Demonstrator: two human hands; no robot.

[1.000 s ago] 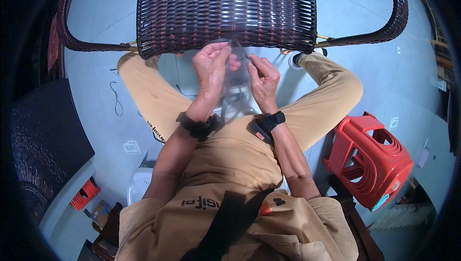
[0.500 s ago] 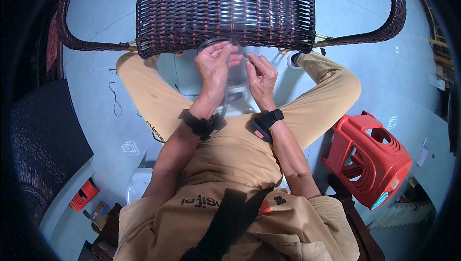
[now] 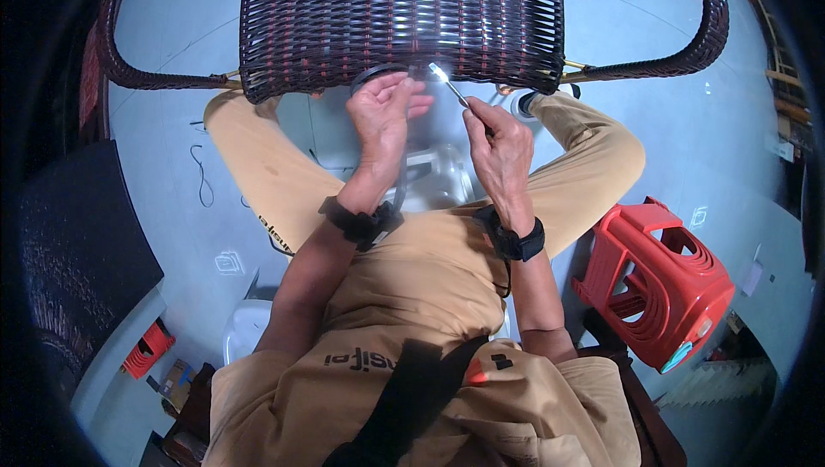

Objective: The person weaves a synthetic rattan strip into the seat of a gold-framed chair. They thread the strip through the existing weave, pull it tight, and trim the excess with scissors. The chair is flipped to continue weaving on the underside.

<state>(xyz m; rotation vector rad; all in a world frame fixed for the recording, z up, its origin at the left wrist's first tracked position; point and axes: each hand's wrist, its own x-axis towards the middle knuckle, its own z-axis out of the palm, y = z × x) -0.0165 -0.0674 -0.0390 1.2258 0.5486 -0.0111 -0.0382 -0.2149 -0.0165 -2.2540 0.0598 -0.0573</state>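
A dark brown wicker chair [image 3: 404, 12] with reddish strands stands before me, its woven edge nearest my hands. My left hand [image 3: 378, 123] is closed just below that edge, thumb and fingers pinching a dark flat weaving strip [image 3: 402, 179]. The strip curves up beside the weave and its other end hangs down past my wrist. In my right hand [image 3: 503, 153] is a slim metal tool with a flat shiny tip [image 3: 440, 74]. That tip points up and left at the chair's edge, apart from my left fingers. My right fingers hide the handle, so its exact kind is unclear.
Curved wicker arms [image 3: 706, 3] flank the chair. A red plastic stool [image 3: 662, 286] lies on its side at my right. Between my legs shows a pale plastic stool [image 3: 434, 177]. A dark panel [image 3: 86, 252] stands left, and a thin cord [image 3: 204, 177] lies on the floor.
My right hand has moved right and slightly down, drawing the metal tool away from my left fingers and tilting it leftward. My left hand stays nearly in place with the strip.
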